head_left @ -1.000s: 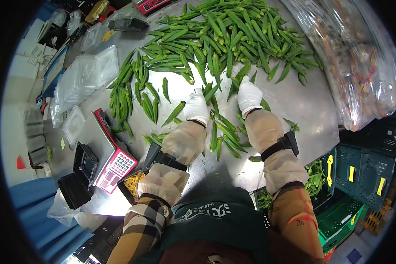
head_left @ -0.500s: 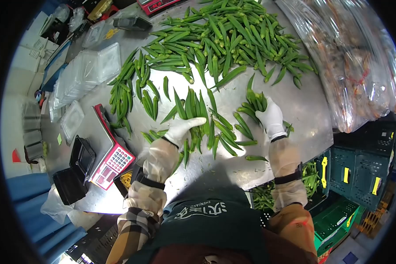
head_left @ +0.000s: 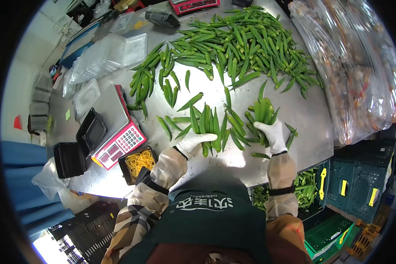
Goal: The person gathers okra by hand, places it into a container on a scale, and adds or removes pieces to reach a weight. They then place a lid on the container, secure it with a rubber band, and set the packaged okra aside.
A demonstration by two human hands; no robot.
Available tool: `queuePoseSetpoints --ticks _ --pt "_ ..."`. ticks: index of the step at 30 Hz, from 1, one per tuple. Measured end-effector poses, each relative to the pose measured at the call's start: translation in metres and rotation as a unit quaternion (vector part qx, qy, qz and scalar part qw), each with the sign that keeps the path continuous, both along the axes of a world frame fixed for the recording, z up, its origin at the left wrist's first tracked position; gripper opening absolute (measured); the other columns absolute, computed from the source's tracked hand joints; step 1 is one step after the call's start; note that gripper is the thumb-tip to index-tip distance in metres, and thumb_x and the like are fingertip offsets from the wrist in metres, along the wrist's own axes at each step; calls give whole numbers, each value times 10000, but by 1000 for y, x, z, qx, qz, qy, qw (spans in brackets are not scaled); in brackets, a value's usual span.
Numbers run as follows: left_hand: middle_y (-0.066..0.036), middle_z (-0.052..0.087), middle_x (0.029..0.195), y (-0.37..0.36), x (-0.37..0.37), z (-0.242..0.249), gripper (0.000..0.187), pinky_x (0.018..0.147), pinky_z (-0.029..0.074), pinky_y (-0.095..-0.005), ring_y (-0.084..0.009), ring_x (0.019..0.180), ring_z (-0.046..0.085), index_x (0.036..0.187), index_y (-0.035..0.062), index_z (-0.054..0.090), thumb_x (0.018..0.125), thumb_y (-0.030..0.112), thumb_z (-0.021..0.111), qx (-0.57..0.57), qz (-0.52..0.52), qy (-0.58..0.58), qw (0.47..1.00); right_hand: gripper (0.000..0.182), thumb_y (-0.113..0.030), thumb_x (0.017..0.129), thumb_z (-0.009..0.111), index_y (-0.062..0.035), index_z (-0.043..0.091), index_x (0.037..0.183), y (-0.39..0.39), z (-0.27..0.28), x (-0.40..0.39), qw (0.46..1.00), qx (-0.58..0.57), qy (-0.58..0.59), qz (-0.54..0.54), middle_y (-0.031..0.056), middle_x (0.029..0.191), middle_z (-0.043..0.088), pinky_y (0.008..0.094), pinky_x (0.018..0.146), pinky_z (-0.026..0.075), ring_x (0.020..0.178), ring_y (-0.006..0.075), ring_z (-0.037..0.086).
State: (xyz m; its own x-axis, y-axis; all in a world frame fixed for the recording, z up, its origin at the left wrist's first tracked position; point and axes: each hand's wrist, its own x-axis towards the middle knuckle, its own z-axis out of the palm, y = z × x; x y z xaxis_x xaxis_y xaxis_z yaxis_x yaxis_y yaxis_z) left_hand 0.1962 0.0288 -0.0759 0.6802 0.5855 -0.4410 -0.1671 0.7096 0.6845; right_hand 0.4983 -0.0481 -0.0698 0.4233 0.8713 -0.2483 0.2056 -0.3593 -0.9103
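Observation:
My left hand, in a white glove, is closed around a bundle of green okra pods lying side by side, tips pointing away from me. To the right, my gloved right hand grips a smaller bunch of okra with the thumb across it. Loose okra pods lie on the metal table between the two hands. Several more scattered pods rest left of my left hand. Beyond both hands spreads a large okra pile.
At the left stand a red-and-white scale, black trays, a box of yellow rubber bands and stacked clear containers. Plastic-wrapped packs line the right side. Crates sit below the table's right edge.
The view has shifted, bringing the rubber band box into sight. Both hands have come nearer to me. The left bundle looks more evenly lined up, and the right bunch is gathered more upright.

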Motion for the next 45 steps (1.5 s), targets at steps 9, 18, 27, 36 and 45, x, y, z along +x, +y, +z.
queuePoseSetpoints --ticks 9,18,27,36,45 --pt "-84 635 1135 -40 -38 39 462 947 476 -353 -190 1051 606 1264 33 540 817 -30 636 -84 26 -45 995 398 -101 844 686 -15 572 1215 -43 23 -119 869 -49 484 94 66 1078 644 323 836 505 956 174 626" --pt "-214 537 1281 -66 -102 12 601 1020 411 -528 -350 1173 530 1348 -37 438 873 281 623 -211 51 -229 949 428 -262 892 615 14 550 1212 -62 24 -150 814 -43 573 89 164 1021 661 386 724 556 834 263 664" --pt "-194 311 1519 -73 -143 40 887 1076 245 -666 -409 1367 329 1487 62 294 880 686 463 -361 84 -342 864 430 -293 931 531 13 519 1233 -63 64 -196 808 -12 575 126 111 1005 640 332 728 520 817 197 629" --pt "-219 328 1504 -69 -194 37 825 1063 250 -686 -439 1347 345 1477 38 304 935 657 369 -303 63 -366 878 381 -288 954 554 1 550 1202 -49 50 -239 813 -84 559 142 129 1039 656 360 749 553 860 239 662" --pt "-95 570 1301 10 -290 103 418 1019 441 -330 -207 1176 545 1340 67 498 1014 329 482 3 131 -4 991 347 -223 969 587 -24 539 1249 39 77 -404 786 -31 609 104 109 1155 631 392 889 524 1039 242 625"
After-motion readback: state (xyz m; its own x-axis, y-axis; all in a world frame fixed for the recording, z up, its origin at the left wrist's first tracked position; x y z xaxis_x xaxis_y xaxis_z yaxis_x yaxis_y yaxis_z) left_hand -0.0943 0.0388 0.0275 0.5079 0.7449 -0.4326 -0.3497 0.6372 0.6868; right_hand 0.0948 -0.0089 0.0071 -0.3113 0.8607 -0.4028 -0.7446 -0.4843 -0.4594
